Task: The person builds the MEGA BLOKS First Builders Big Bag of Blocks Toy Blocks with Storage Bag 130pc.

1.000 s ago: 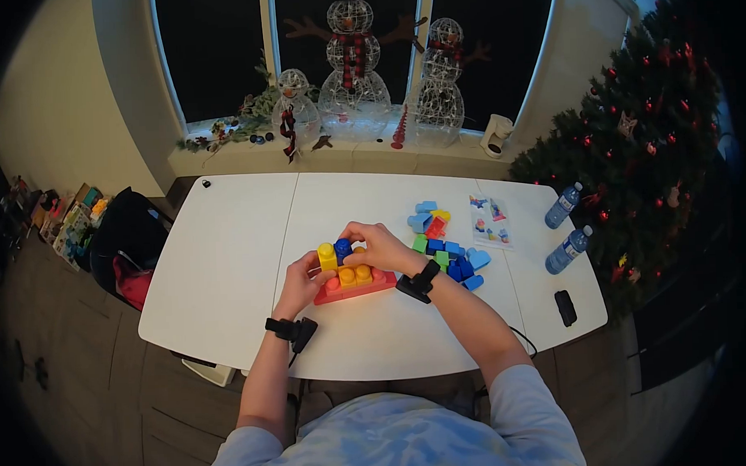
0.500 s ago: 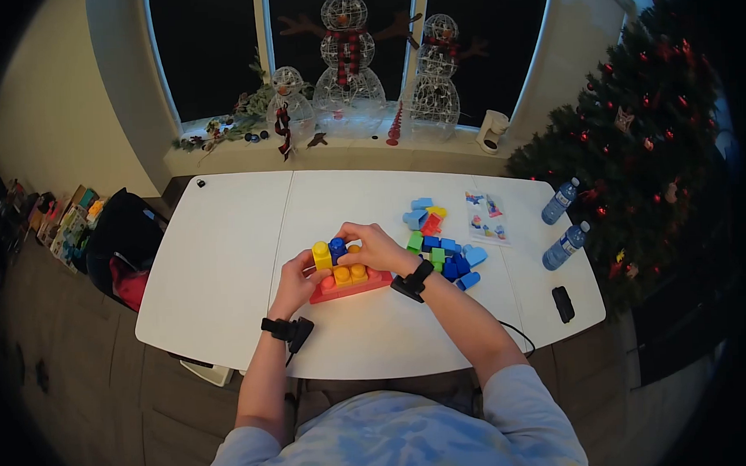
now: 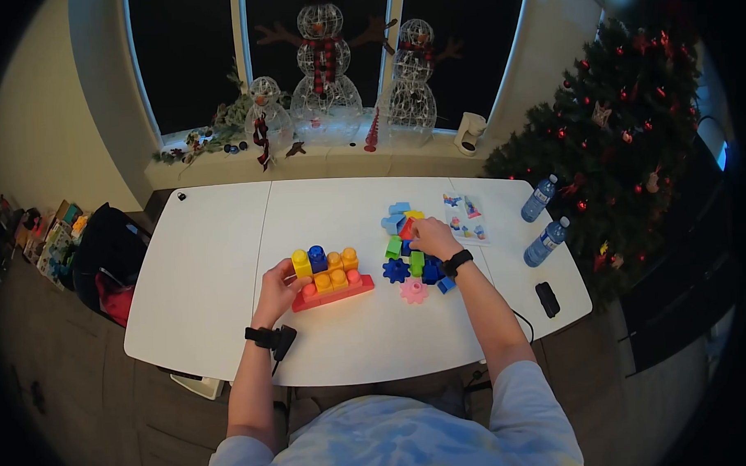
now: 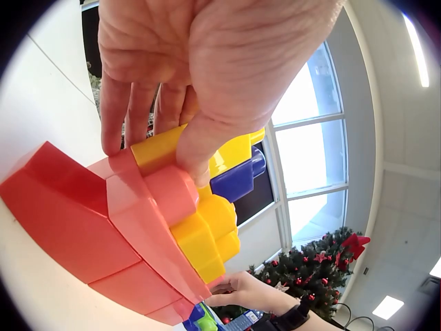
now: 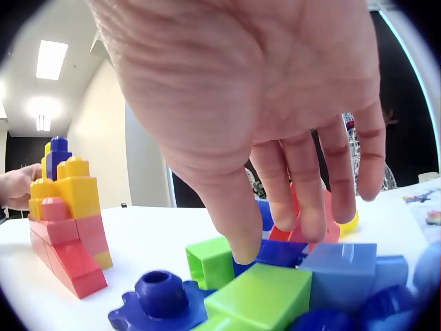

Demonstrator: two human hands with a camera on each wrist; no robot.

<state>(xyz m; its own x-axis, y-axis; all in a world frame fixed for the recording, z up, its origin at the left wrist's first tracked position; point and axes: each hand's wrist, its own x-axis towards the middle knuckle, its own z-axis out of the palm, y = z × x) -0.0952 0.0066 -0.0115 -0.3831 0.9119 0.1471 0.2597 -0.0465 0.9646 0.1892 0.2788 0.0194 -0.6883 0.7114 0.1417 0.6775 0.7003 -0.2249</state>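
Several blocks (image 5: 265, 295) lie beneath the right hand (image 3: 436, 238)

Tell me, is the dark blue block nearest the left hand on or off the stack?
On. Head and right wrist views show the dark blue block atop the stack, beside a yellow block.

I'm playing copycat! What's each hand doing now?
Left hand: holding red, yellow and blue plastic block build.
Right hand: open, above loose green and blue plastic blocks.

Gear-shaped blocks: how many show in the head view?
2: a dark blue gear beside the block pile, and a pink gear just below it. The right hand may hide more.
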